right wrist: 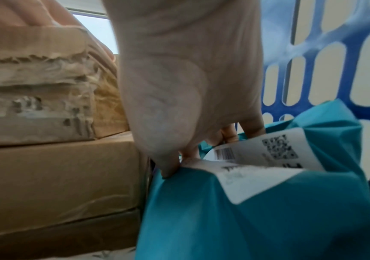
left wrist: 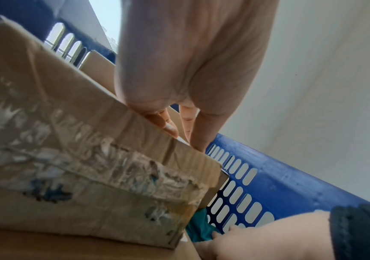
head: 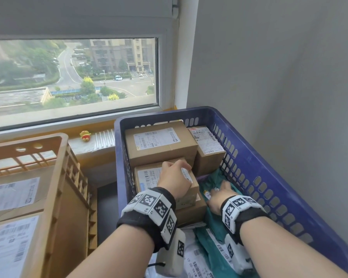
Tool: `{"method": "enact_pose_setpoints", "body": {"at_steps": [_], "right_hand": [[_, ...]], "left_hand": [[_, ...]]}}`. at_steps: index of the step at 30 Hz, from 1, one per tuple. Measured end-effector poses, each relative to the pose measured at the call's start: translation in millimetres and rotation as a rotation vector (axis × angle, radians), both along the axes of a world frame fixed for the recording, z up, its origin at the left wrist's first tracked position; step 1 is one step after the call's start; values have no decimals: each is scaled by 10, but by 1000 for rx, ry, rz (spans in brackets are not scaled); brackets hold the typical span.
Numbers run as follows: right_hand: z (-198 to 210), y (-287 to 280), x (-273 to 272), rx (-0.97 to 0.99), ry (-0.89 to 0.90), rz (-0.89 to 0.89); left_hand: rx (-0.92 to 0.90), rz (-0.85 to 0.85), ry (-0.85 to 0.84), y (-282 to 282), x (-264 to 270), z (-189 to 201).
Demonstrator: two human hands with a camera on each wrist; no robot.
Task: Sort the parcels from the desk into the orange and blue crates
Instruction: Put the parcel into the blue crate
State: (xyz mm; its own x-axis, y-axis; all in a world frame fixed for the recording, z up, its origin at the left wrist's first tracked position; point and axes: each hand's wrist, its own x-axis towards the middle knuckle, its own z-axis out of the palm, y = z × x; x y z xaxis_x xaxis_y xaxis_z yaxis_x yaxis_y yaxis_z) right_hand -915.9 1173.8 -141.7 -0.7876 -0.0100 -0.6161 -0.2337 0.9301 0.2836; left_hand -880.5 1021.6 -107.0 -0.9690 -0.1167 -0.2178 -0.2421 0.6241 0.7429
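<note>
Both hands (head: 174,178) inside blue crate (head: 269,163)

1. Both forearms were bare, without sleeves.
2. The left wrist (head: 149,213) wore a black fabric band ringed by white blocks printed with black square codes.
3. The right wrist (head: 241,213) wore a matching band.
4. Beneath each band hung a white camera housing; a black cable (head: 157,264) left the left one.

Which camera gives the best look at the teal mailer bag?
The right wrist view: the teal mailer bag fills the frame, label readable, right hand pinching it. The head view shows it partly behind that hand; the left wrist view shows only a sliver.
</note>
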Motion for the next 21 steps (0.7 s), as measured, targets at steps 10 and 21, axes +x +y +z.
{"method": "enact_pose_setpoints", "body": {"at_steps": [10, 21], "right_hand": [[184, -107, -97, -20, -37, 7], [375, 54, -115, -216, 83, -122]], "left_hand": [[-10, 23, -21, 15, -11, 14], [-62, 36, -80, 80, 43, 194]]}}
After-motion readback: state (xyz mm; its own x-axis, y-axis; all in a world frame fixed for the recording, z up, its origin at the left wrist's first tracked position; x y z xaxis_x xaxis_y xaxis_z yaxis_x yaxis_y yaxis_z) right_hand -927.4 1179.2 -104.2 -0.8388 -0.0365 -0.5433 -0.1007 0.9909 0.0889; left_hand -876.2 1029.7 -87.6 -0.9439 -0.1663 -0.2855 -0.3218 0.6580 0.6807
